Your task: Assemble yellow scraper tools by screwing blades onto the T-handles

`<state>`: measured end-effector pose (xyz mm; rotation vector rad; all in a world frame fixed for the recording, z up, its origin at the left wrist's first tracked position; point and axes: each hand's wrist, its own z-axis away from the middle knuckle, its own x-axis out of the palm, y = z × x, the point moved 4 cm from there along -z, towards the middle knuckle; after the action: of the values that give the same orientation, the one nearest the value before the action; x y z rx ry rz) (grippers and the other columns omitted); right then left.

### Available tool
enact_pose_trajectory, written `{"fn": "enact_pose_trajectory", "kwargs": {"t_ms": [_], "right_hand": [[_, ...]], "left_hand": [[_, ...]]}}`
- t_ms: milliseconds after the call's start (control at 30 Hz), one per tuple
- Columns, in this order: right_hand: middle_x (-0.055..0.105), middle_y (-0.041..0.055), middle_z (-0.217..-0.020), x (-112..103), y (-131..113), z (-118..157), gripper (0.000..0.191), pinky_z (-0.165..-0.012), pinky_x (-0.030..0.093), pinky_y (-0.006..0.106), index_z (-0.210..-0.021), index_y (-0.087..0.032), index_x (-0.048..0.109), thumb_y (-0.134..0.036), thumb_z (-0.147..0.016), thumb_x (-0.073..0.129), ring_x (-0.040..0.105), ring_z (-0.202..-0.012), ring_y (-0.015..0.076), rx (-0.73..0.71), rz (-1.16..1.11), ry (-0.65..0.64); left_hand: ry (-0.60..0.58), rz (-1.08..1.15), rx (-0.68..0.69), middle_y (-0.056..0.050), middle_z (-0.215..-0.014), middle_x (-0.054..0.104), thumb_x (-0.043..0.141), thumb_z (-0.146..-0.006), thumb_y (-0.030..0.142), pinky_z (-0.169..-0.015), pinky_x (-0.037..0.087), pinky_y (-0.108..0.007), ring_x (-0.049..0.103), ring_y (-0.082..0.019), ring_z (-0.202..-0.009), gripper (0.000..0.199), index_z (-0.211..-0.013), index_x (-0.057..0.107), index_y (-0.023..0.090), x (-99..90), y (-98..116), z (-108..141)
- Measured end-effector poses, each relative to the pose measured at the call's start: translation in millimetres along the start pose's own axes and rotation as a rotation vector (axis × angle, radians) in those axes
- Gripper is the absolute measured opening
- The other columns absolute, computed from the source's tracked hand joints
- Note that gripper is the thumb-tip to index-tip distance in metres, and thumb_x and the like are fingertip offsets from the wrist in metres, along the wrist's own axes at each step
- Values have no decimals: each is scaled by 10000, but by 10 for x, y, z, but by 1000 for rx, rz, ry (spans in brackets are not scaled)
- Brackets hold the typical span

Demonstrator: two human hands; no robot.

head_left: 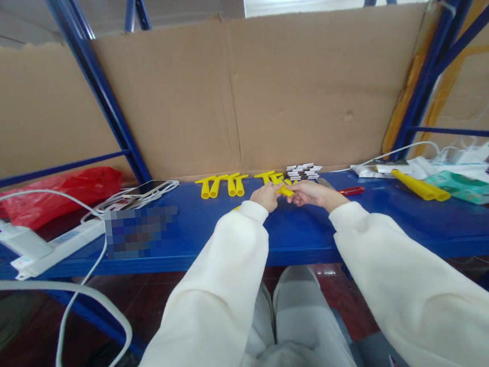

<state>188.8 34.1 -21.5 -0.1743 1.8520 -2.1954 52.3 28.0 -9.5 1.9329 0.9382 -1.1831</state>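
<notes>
Close together over the blue shelf, my left hand (267,196) and my right hand (311,193) are both closed on one yellow plastic piece (286,191). Only a short part of it shows between the fingers, so its full shape is hidden. Just behind the hands lie yellow T-shaped plastic pieces (265,176), partly covered by them. Farther left, several more T-shaped pieces (231,186) form a row with their round ends toward me. A stack of small black-and-white parts (303,171) sits behind my right hand. Beside that wrist is a red-handled tool (352,191).
To the left are a white power strip (62,248) with cables, a red plastic bag (61,194) and a phone (154,187). On the right lie yellow tubes (420,185) and a green packet (463,186). Cardboard (262,96) and blue posts (99,87) bound the shelf (300,233).
</notes>
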Motion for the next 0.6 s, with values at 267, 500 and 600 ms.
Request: {"fn": "enact_pose_trajectory", "kwargs": {"t_ms": [267, 500, 600], "right_hand": [[699, 86, -666, -321, -83, -61, 258, -584, 473, 240, -745, -164, 633, -192, -930, 456, 622, -587, 155, -116, 537, 387], [720, 131, -1147, -817, -83, -57, 254, -934, 466, 437, -988, -206, 751, -194, -879, 521, 625, -1133, 308, -105, 1035, 692], [720, 100, -1157, -891, -25, -98, 266, -949, 449, 504, -1000, -269, 773, -215, -870, 547, 614, -1137, 314, -70, 1125, 677]], "left_hand": [[0, -36, -20, -110, -1279, 599, 469, -953, 211, -1017, 480, -318, 607, -235, -1193, 496, -1442, 512, 281, -14, -24, -9], [-4, -54, 0, -98, -1244, 627, 467, -957, 218, -1019, 474, -309, 609, -226, -1187, 476, -1424, 535, 285, -18, -22, -21], [-16, -58, 10, -100, -1250, 636, 465, -961, 220, -1022, 471, -312, 607, -228, -1192, 473, -1426, 533, 274, -16, -3, -19]]}}
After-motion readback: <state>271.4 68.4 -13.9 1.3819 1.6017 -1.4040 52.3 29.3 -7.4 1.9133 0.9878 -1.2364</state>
